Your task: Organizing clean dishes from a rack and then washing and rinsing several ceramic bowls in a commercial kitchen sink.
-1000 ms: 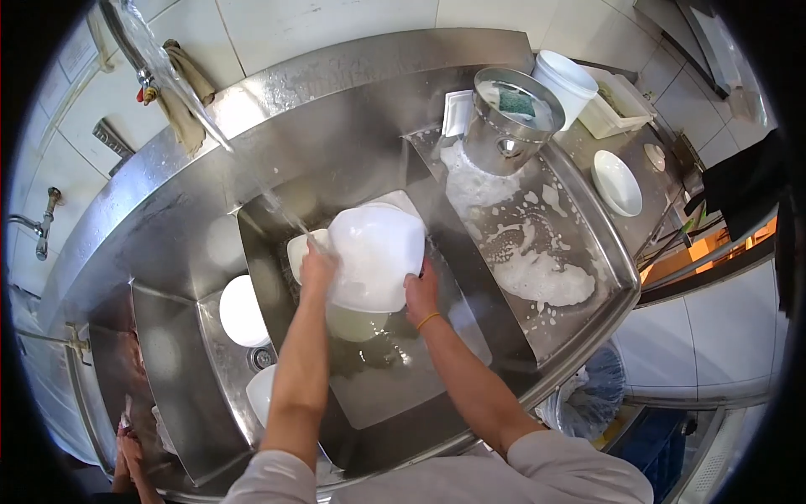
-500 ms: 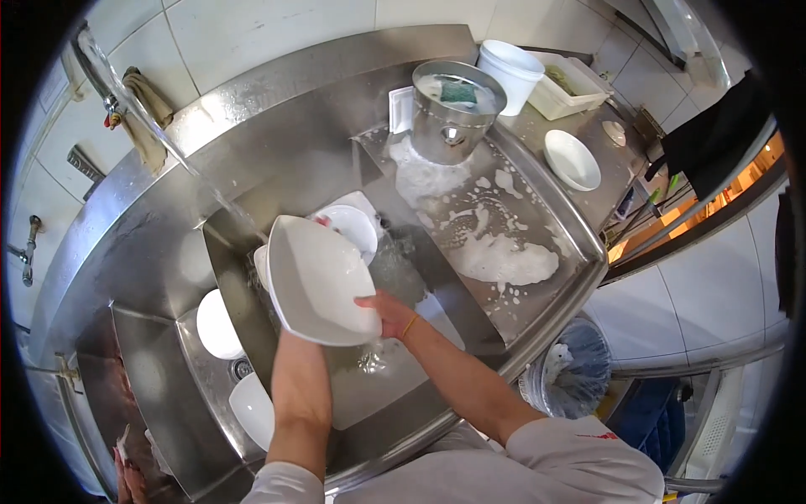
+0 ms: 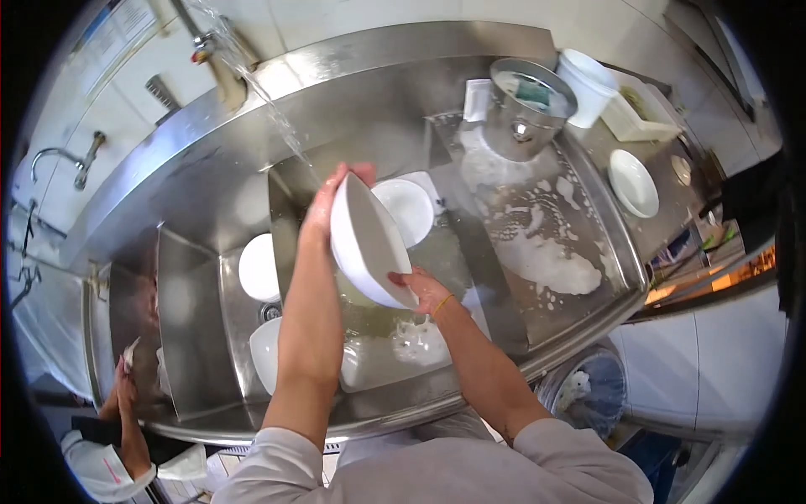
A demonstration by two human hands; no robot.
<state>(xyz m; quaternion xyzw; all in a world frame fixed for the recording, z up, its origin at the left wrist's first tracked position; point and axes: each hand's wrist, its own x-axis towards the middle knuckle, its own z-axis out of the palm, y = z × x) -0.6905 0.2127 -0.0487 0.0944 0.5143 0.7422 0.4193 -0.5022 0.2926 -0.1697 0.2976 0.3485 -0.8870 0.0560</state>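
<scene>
A large white squarish bowl [image 3: 366,239] is tipped on its side over the middle sink basin [image 3: 480,277]. My left hand [image 3: 326,206] grips its far rim and outer side, while my right hand [image 3: 426,291] pinches the near rim with the thumb inside. Behind the bowl, a smaller round white bowl [image 3: 405,212] rests in the basin. Water falls from the tap in a stream [image 3: 281,126] that ends close by my left hand.
In the left basin lie a round white dish [image 3: 259,267] and a white square dish [image 3: 265,357]. A steel bucket [image 3: 525,126] with a green sponge stands on the foamy drainboard [image 3: 546,260]. At far left, a co-worker's hands [image 3: 124,385] are over another basin. A bin [image 3: 592,388] sits lower right.
The large bowl has turned from lying tilted, inside up, to standing more on its side. My left hand now shows at its far rim. The whole view has swung left.
</scene>
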